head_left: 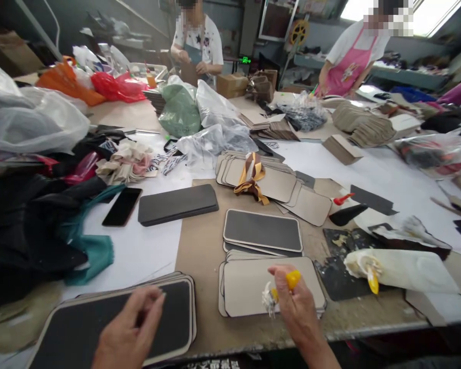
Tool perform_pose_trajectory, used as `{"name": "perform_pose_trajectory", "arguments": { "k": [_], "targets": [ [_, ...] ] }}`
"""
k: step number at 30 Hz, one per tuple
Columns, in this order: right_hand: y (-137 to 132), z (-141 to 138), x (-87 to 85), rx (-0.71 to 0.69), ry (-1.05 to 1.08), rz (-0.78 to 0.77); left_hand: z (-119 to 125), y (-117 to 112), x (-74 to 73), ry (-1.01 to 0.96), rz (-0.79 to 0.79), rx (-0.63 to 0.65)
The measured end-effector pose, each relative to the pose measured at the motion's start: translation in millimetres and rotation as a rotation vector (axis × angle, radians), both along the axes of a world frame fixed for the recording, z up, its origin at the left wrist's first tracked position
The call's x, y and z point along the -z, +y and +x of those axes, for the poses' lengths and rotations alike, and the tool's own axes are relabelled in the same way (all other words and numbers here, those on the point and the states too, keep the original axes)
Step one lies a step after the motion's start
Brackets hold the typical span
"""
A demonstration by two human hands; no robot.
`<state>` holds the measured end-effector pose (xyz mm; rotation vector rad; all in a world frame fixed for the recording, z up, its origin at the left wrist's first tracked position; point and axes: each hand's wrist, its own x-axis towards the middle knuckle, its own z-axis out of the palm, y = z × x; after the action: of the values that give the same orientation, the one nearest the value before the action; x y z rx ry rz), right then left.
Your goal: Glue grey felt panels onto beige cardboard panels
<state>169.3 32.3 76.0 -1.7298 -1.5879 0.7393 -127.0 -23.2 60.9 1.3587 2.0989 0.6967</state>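
Note:
My right hand (pixel 297 302) is closed around a yellow-handled glue brush (pixel 292 279), whose bristles (pixel 269 300) are caked with white glue. The brush is over a stack of beige rounded-corner panels (pixel 249 279) with dark edges. My left hand (pixel 132 325) is above a stack of larger black panels (pixel 77 328) with beige borders. Its fingers are curled together; whatever lies between them, if anything, is hidden. Just behind the beige stack lie black panels with light borders (pixel 262 230).
At right, a glue-smeared white plastic container (pixel 418 269) has another yellow piece (pixel 373 283) at its mouth. A phone (pixel 122 206) and dark strips (pixel 179 204) lie left of centre. Ribbons (pixel 251 177) rest on more panels. Two people work across the table.

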Motion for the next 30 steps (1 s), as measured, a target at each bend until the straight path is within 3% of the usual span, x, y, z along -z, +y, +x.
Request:
{"name": "perform_pose_trajectory", "arguments": {
  "k": [2,4,8,13,17,20,23,30],
  "targets": [
    [-3,29,6.8,0.102,-0.003,-0.101,50,6,4.2,-0.042,0.048,0.177],
    [-6,50,15.1,0.185,0.076,-0.208,87,12,19.0,-0.081,0.063,0.376],
    [-5,62,31.3,0.261,0.385,-0.286,122,20,51.8,0.031,-0.002,0.571],
    [2,33,51.6,0.228,0.595,-0.246,125,20,63.7,0.161,-0.133,0.744],
    [5,-1,67.9,0.086,0.688,-0.230,127,14,67.0,0.230,-0.139,0.768],
    [5,-8,76.1,0.036,0.637,-0.199,129,11,72.8,0.269,-0.112,0.762],
    [4,17,80.4,0.123,0.490,-0.147,127,9,80.3,0.279,-0.039,0.753],
    [-7,127,81.1,0.450,0.178,-0.088,124,5,101.1,0.271,0.111,0.732]
  ]
}}
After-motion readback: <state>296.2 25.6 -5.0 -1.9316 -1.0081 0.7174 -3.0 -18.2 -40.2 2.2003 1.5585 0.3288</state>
